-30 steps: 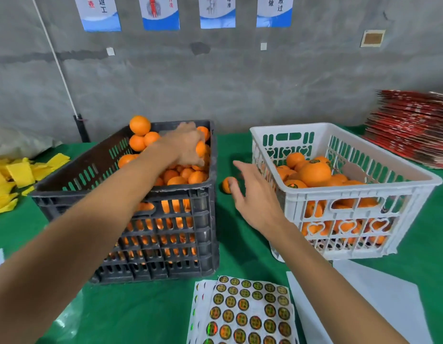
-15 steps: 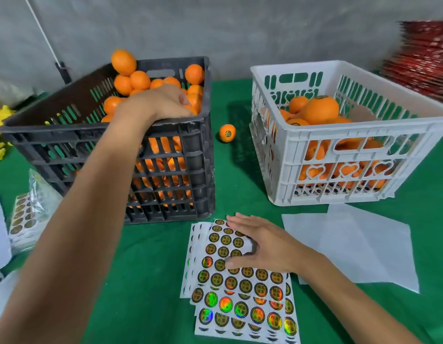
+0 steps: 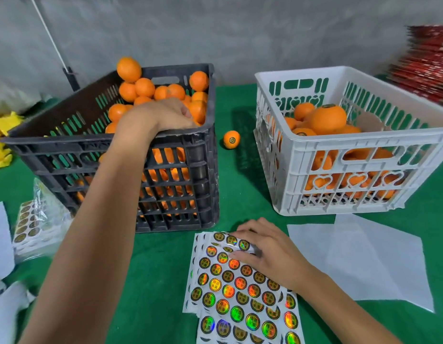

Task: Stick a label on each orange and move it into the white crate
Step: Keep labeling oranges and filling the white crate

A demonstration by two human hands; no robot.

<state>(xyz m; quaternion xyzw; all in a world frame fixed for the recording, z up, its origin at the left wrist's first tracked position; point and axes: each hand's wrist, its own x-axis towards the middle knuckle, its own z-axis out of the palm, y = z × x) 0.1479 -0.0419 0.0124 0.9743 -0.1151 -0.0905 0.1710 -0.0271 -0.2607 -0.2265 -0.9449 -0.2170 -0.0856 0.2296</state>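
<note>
A black crate (image 3: 66,142) on the left is piled with unlabelled oranges (image 3: 143,86). My left hand (image 3: 163,115) reaches over its near rim, fingers curled down round an orange that the palm mostly hides. The white crate (image 3: 364,137) on the right holds several oranges (image 3: 327,117), some with labels. One labelled orange (image 3: 231,139) lies on the green table between the crates. A fan of holographic label sheets (image 3: 240,294) lies in front of me. My right hand (image 3: 267,249) rests on the top sheet, thumb and fingers pinching its curled far edge.
White backing papers (image 3: 364,256) lie right of the sheets. A plastic bag of more labels (image 3: 34,224) lies at the left beside white paper. Yellow material (image 3: 1,135) sits far left, and a red stack (image 3: 429,65) far right. A grey wall stands behind.
My right hand came back from beside the white crate to the label sheets and now lifts the top sheet's edge. My left hand drew back to the black crate's near corner.
</note>
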